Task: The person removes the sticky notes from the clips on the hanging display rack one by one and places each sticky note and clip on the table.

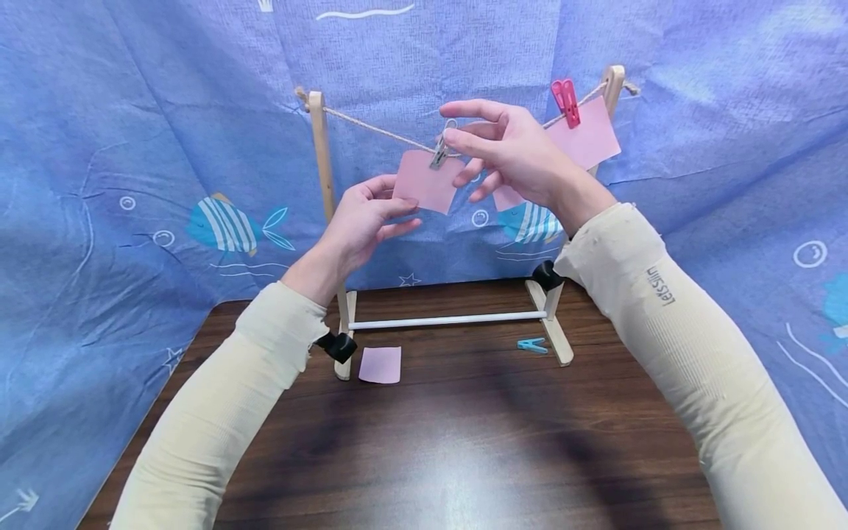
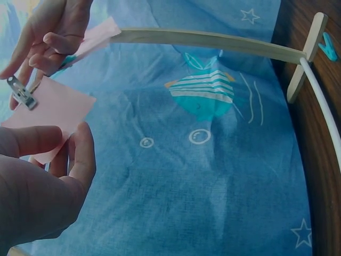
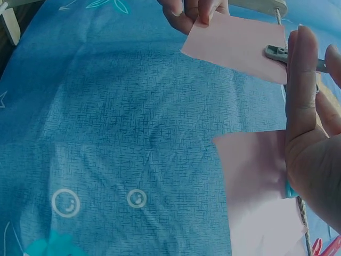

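Note:
A pink paper square [image 1: 424, 188] hangs at the rope [image 1: 377, 131], with a silver metal clothespin [image 1: 439, 156] over its top edge. My left hand [image 1: 364, 217] pinches the paper's lower left corner between thumb and fingers, also seen in the left wrist view. At the clothespin's wire handle, my right hand [image 1: 513, 151] pinches with thumb and index finger; its other fingers are spread. Behind the right hand hangs another pink paper [image 3: 253, 165], partly hidden, with a bit of a teal clothespin [image 3: 291, 190] showing. A red clothespin [image 1: 566, 103] holds a pink paper [image 1: 589, 136] at the right end.
Wooden posts [image 1: 322, 158] carry the rope, joined low down by a white rod [image 1: 447, 320]. On the dark table [image 1: 450, 427] lie a pink paper square [image 1: 380, 365] at the left foot and a blue clothespin [image 1: 532, 345] near the right foot. A blue cloth hangs behind.

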Action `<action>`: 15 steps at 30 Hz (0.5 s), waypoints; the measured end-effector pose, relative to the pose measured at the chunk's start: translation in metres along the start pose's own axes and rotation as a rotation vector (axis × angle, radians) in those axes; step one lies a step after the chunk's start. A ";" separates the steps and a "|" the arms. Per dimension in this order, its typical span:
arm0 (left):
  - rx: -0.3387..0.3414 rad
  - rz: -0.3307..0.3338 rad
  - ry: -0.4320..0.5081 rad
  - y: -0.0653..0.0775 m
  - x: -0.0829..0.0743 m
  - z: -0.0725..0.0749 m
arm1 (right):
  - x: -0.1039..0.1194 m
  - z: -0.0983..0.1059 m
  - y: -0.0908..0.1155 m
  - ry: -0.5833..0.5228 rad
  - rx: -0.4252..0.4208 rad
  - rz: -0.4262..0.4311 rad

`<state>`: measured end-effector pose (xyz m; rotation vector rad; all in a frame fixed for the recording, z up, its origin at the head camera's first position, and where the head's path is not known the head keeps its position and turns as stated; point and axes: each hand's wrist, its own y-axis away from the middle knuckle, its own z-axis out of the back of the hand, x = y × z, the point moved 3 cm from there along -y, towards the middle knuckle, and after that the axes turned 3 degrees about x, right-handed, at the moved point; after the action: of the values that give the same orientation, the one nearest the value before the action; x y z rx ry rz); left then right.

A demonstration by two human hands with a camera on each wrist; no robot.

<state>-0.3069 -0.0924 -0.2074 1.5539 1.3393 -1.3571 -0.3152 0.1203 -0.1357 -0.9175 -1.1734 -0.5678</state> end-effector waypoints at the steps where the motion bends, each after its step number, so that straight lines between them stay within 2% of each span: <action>1: 0.000 -0.002 -0.002 0.000 0.000 0.000 | 0.001 0.000 0.000 0.006 -0.004 0.002; 8: -0.003 0.006 -0.001 -0.001 0.001 0.002 | 0.003 0.001 0.002 0.085 -0.039 -0.050; 15: -0.005 0.016 -0.007 0.001 0.000 0.003 | 0.002 0.003 0.007 0.291 -0.052 -0.077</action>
<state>-0.3065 -0.0956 -0.2079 1.5527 1.3225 -1.3474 -0.3107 0.1261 -0.1357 -0.8044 -0.9372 -0.7703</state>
